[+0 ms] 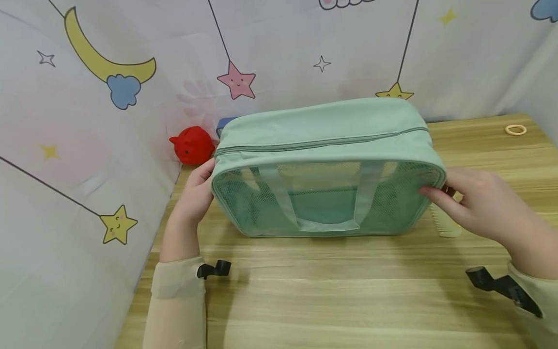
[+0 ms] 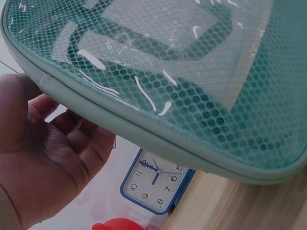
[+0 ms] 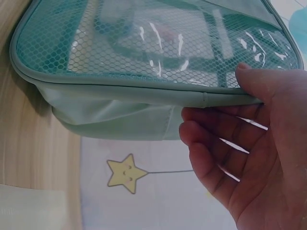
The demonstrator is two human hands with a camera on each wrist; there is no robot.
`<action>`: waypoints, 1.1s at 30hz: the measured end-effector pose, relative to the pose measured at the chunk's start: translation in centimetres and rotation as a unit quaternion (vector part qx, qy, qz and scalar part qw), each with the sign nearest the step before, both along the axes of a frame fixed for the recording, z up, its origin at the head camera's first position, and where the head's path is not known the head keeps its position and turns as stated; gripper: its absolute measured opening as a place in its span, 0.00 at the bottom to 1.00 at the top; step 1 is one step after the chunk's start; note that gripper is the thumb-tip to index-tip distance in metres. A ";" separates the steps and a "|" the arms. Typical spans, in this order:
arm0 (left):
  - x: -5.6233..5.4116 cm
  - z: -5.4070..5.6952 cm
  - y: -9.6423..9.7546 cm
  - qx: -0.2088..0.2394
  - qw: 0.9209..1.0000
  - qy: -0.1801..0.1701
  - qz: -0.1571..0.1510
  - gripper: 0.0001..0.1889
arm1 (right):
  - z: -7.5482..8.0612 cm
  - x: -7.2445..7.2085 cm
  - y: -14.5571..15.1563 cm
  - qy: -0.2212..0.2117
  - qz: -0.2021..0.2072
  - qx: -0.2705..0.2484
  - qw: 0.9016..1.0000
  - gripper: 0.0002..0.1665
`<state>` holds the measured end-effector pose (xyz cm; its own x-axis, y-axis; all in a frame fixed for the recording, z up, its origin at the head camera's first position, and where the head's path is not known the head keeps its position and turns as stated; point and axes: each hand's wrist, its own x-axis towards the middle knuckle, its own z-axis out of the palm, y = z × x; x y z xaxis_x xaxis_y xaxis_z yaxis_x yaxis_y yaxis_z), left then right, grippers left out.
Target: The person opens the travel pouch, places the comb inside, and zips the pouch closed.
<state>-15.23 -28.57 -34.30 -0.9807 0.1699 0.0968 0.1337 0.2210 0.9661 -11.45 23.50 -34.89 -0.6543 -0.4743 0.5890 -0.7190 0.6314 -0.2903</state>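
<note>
A mint-green zippered bag (image 1: 322, 116) with a clear mesh front and a hanging strap handle stands upright on the table. My left hand (image 1: 192, 196) holds its left side, fingers bent behind the edge. At the right side, my right hand (image 1: 484, 203) grips the piped edge, thumb on the mesh panel and fingers behind. The right wrist view shows that thumb against the piping of the bag (image 3: 144, 57). The zipper looks closed. The bag's back is hidden, and what lies inside cannot be made out.
Behind the bag's left end are a red pig figure (image 1: 193, 146) and a blue-framed alarm clock (image 2: 156, 179). A pale comb (image 1: 445, 223) lies under my right hand. A small ring (image 1: 516, 130) is at the far right of the wooden table (image 1: 340, 291). Printed cloth hangs behind.
</note>
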 end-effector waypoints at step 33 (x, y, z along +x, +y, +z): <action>2.3 0.6 -0.2 -0.053 0.995 0.065 0.044 0.10 | -1.9 -3.0 -0.2 -0.280 -0.084 -0.188 0.938 0.10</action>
